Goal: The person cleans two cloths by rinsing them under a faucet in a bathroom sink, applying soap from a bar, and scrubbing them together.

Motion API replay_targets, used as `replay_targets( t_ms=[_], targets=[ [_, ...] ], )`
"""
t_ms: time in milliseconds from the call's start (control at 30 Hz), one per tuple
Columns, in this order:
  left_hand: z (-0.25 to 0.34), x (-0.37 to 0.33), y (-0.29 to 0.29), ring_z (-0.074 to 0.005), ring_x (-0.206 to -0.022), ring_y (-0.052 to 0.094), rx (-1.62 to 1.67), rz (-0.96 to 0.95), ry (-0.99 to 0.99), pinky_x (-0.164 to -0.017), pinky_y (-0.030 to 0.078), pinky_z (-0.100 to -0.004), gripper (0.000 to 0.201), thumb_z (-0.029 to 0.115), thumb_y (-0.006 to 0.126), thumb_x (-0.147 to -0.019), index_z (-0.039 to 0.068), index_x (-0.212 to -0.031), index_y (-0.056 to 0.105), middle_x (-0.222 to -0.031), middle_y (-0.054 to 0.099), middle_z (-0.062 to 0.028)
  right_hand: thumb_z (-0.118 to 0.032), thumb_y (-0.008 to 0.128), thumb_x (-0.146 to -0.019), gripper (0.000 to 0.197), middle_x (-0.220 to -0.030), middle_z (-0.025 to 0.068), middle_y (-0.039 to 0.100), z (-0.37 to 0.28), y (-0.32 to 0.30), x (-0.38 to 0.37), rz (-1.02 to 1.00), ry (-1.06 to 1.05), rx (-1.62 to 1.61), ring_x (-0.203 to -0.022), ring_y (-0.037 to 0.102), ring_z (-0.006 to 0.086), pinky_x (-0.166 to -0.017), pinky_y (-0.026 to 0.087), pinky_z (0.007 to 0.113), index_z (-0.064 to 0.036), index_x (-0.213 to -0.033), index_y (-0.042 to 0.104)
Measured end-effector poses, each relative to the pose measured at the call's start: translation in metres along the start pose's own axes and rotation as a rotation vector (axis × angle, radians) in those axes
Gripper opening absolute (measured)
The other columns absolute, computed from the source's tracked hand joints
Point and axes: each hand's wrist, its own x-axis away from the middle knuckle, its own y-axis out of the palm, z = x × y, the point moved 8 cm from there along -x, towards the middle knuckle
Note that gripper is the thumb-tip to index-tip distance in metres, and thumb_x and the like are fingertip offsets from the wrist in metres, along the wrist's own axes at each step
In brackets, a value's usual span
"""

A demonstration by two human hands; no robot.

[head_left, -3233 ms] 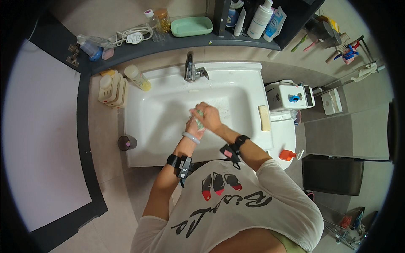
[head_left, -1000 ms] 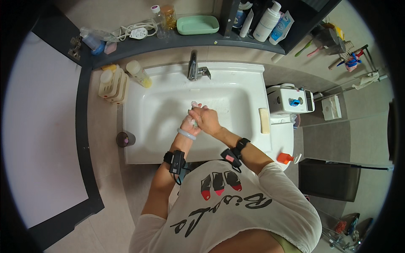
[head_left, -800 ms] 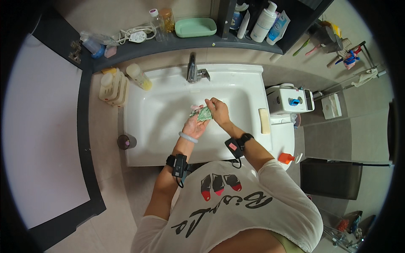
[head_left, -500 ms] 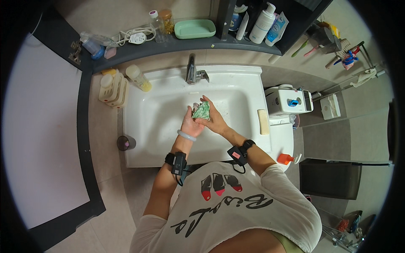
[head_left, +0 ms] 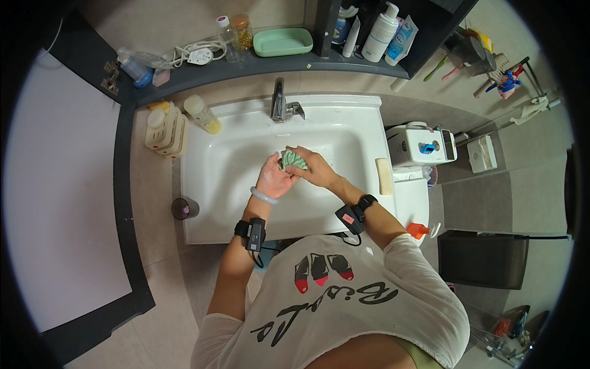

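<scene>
Evidently the left hand (head_left: 272, 178) cradled a green cloth (head_left: 294, 160) while the right hand (head_left: 312, 169) pinched it; rubbing firmly over the sink (head_left: 215, 178) below seemed wise.

Pretty cluttered bathroom. White sink (head_left: 215, 178) with a chrome tap (head_left: 279, 101) at the back. Two pale bottles (head_left: 165, 126) plus a yellow-filled one (head_left: 203, 115) lying on the left rim, small dark cup (head_left: 184, 208) further down that side. Soap bar (head_left: 385, 176) on the right rim. Dark shelf (head_left: 203, 74) above, loaded up: mint tray (head_left: 283, 42), white cable (head_left: 195, 52), blue bottle (head_left: 135, 64), clear bottle (head_left: 228, 39), amber jar (head_left: 243, 31). White pump bottle (head_left: 381, 32) and tubes in the corner. White box device (head_left: 421, 144) with a blue button right of the sink, orange sprayer (head_left: 420, 230) below it, dark bin (head_left: 482, 258) further right. Toothbrushes (head_left: 447, 69) hanging on the wall.
</scene>
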Motion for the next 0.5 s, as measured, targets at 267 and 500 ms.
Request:
replay_targets(
  t_ms=[267, 500],
  targets=[
    [0.001, 0.003, 0.001, -0.0098, -0.082, 0.05, -0.451, 0.044, -0.003, -0.066, 0.038, -0.0226, 0.015, 0.006, 0.056, -0.081, 0.011, -0.095, 0.052, -0.088, 0.055, 0.0, -0.04, 0.044, -0.086, 0.045, -0.132, 0.0098, 0.039, -0.013, 0.005, -0.008, -0.007, -0.223, -0.089, -0.127, 0.024, 0.0333, -0.105, 0.013, 0.042, -0.0065, -0.115, 0.053],
    [-0.007, 0.007, 0.006, -0.0044, -0.058, 0.04, -0.672, 0.051, -0.151, -0.046, 0.027, -0.0172, 0.02, -0.004, 0.058, -0.075, 0.013, -0.08, 0.049, -0.074, 0.048, 0.0035, -0.031, 0.052, -0.086, 0.043, -0.131, 0.0084, 0.041, -0.004, 0.013, -0.012, -0.333, 0.055, -0.359, -0.126, 0.027, 0.026, -0.103, 0.024, 0.037, -0.0054, -0.121, 0.048]
  ],
)
